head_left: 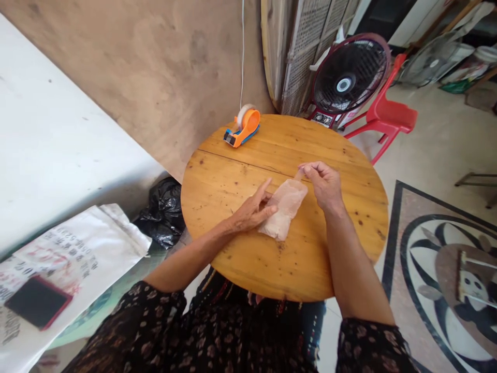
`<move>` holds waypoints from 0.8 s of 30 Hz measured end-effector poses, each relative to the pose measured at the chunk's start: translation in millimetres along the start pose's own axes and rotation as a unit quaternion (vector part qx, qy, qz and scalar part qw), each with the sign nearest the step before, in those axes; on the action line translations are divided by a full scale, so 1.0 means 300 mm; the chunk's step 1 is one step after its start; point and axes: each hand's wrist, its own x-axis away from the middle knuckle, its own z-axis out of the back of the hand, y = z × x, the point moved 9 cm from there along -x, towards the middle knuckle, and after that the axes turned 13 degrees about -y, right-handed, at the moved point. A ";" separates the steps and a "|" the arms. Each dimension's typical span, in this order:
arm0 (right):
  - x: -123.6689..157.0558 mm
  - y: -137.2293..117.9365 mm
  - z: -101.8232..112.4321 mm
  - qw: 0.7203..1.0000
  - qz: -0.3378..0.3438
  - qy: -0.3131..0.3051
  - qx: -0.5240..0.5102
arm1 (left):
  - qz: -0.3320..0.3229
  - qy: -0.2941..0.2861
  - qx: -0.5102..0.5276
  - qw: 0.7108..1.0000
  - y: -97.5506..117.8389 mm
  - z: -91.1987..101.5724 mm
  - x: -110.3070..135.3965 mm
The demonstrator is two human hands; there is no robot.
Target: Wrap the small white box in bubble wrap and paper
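Left hand point(253, 208) loosely spread against pale packet point(288, 203), contents indistinct; right hand point(323, 185) pinching filmy strip point(299, 175).

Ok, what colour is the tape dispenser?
The tape dispenser is mainly orange with some blue; head view shows it.

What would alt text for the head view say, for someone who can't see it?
A person's left hand rests against a pale packet on a round wooden table while the right hand pinches a thin strip at the packet's far end. An orange and blue tape dispenser sits near the table's far edge; a fan and red chair stand beyond.
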 end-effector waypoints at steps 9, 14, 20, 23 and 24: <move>0.019 0.086 -0.006 0.997 -0.038 0.030 -0.060 | 0.070 0.007 0.063 0.996 -0.010 0.000 -0.023; 0.049 0.107 0.010 0.987 -0.117 -0.034 -0.103 | 0.112 0.034 0.104 0.988 -0.040 0.006 -0.016; 0.069 0.140 0.008 0.972 -0.167 -0.153 -0.059 | 0.110 0.054 0.140 0.983 -0.062 0.016 -0.016; 0.069 0.173 -0.040 0.967 -0.178 -0.175 -0.046 | 0.102 0.046 0.134 0.985 -0.051 0.014 -0.020; 0.066 0.177 -0.060 0.968 -0.172 -0.176 -0.049 | 0.098 0.042 0.127 0.986 -0.044 0.015 -0.022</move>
